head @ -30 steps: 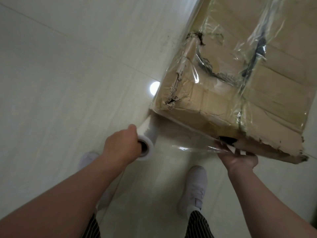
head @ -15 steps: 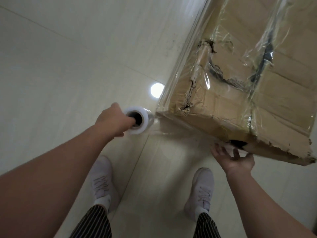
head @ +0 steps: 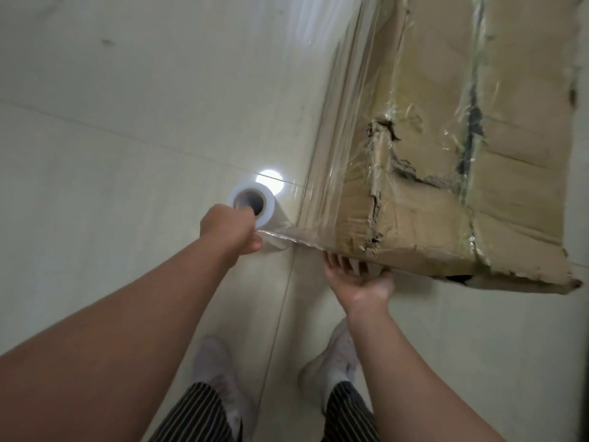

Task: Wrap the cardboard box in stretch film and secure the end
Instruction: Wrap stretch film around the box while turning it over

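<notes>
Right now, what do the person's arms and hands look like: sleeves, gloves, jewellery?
The left arm and right arm are bare, no sleeve in view. The left hand and right hand wear no gloves; no ring, watch or bracelet shows.

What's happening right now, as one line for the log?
step: wrapping | left hand: holds film roll by its core | stretch film: runs from roll to cardboard box corner | right hand: straight fingers against box's lower edge | end: not yet cut

The left hand [head: 230, 231] grips a white stretch-film roll [head: 251, 201], clear film [head: 287, 236] running to the torn brown cardboard box [head: 446, 186]; the right hand [head: 358, 275] presses open-fingered against its near lower edge.
</notes>
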